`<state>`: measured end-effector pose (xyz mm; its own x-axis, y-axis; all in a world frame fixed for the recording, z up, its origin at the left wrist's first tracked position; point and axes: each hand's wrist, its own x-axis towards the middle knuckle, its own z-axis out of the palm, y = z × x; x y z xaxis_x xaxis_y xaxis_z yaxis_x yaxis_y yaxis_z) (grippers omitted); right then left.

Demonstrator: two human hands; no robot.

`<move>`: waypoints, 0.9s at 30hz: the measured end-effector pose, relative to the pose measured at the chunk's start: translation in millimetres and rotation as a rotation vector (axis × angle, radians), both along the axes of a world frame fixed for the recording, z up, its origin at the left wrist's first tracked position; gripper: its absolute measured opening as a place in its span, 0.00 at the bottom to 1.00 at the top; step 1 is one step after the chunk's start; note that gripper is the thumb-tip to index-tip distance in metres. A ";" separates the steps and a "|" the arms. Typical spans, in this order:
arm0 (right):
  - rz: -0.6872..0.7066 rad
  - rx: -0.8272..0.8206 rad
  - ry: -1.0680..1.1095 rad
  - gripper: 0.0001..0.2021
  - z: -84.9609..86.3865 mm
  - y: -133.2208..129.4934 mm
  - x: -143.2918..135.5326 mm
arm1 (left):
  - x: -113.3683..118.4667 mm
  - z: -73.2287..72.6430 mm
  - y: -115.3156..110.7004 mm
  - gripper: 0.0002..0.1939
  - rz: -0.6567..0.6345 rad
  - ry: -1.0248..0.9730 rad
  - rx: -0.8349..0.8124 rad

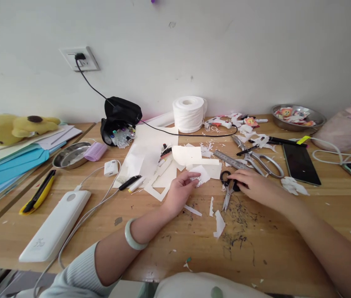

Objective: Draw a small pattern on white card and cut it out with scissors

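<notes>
My left hand (181, 190) pinches a small piece of white paper (203, 174) that carries a dark line drawing, partly covered by my fingers. Just to the right, my right hand (250, 184) has its fingers on the black handle of small scissors (226, 198), whose blades point toward me, low over the table. Paper scraps (219, 224) lie below the blades. Behind my hands are cut sheets of cream paper (187, 155) and a metal ruler (229, 159). Larger metal scissors (260, 161) rest beyond my right hand.
A white tissue roll (188, 116) stands by the wall, near a black pen case (121, 124). On the left lie a power bank (55, 225) with cables and a yellow utility knife (38, 192). Rightward are a phone (301, 164) and a metal bowl (298, 118) of paper cutouts.
</notes>
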<state>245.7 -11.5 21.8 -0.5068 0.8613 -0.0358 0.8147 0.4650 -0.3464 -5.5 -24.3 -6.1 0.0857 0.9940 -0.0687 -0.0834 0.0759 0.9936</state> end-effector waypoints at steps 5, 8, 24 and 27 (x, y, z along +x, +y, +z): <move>-0.140 0.050 0.019 0.18 1.2 3.6 2.0 | -1.7 -2.6 0.6 0.12 -0.003 0.071 0.027; -0.409 0.220 -0.058 0.15 0.9 12.6 16.8 | -1.5 -1.3 0.1 0.12 -0.013 0.063 0.021; -0.641 -0.038 -0.258 0.18 6.5 44.7 39.9 | -0.3 2.0 -0.5 0.13 -0.022 0.053 -0.027; -0.643 -0.123 -0.186 0.17 12.2 51.4 44.5 | 0.1 -0.7 0.7 0.13 -0.029 0.001 -0.034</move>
<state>290.1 40.0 33.9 0.1287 0.9734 -0.1897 0.9671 -0.1656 -0.1931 -5.4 -23.6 -6.8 0.1142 0.9882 -0.1021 -0.0792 0.1115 0.9906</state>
